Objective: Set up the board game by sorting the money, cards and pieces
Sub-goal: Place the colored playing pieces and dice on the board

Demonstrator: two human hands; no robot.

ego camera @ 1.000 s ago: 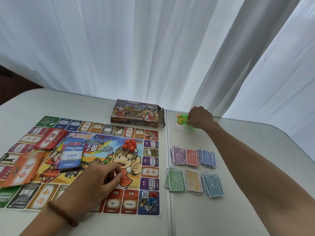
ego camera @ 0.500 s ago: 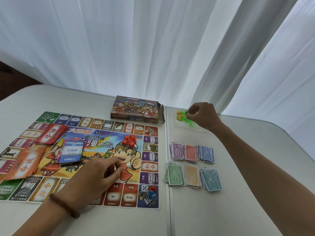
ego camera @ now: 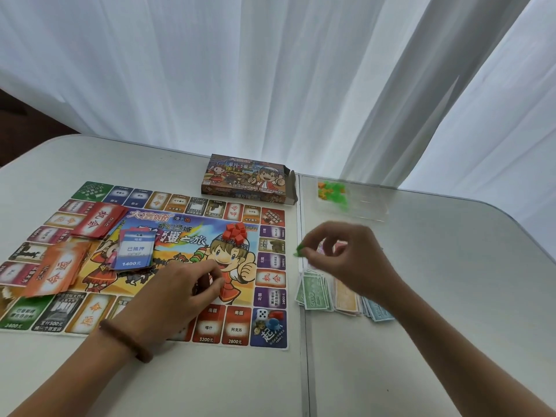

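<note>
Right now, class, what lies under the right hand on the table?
Stacks of paper money: green, orange and blue ones peek out beside the right hand, which pinches a green piece. The farther row is mostly covered.

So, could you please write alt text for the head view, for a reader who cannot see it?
A person's right hand pinches a small green piece beside sorted money stacks on a white table. Their left hand lies, fingers curled, on a colourful game board that carries card decks and red blocks.
</note>
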